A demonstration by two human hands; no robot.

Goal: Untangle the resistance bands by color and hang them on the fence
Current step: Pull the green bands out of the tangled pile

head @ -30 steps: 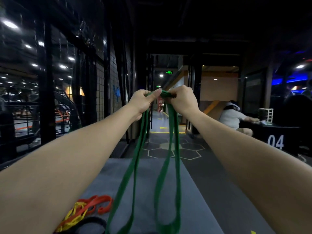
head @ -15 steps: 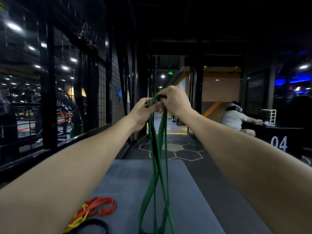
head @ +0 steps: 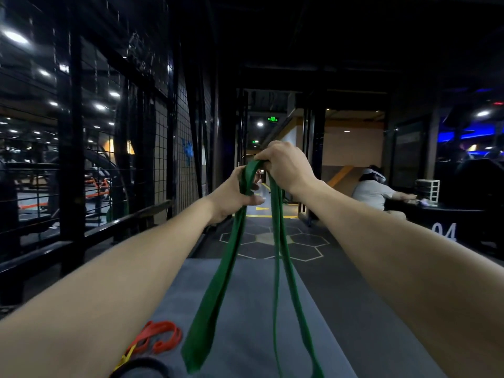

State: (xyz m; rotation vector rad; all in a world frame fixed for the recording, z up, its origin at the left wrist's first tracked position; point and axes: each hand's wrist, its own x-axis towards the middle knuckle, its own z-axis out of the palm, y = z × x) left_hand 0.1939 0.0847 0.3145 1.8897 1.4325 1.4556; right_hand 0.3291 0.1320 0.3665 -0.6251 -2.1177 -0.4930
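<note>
While you hold the long flat green rubber resistance band [head: 231, 257] out at arm's length, watch the black wire-grid fence [head: 161, 148] standing well off to the outside of your left arm: it is where this band must hang, and you are not yet beside it. Below your left forearm the tangle of flat orange, yellow and black rubber bands [head: 155, 341] lies on the grey floor mat [head: 245, 309], apart from the green one as far as I can tell, though the green strands run out of view at the bottom, so a hidden snag there could drag that pile along when you lift. Your left hand [head: 234, 195] is curled round the left strands just under the top bend, and your right hand [head: 283, 167], touching it and a little higher, is clenched on the bend itself. Between and below them the strands drop in two bunches that look twisted; hang it so and it may still be knotted. Loosen either hold and the stretchy band would likely slip down onto the pile.
</note>
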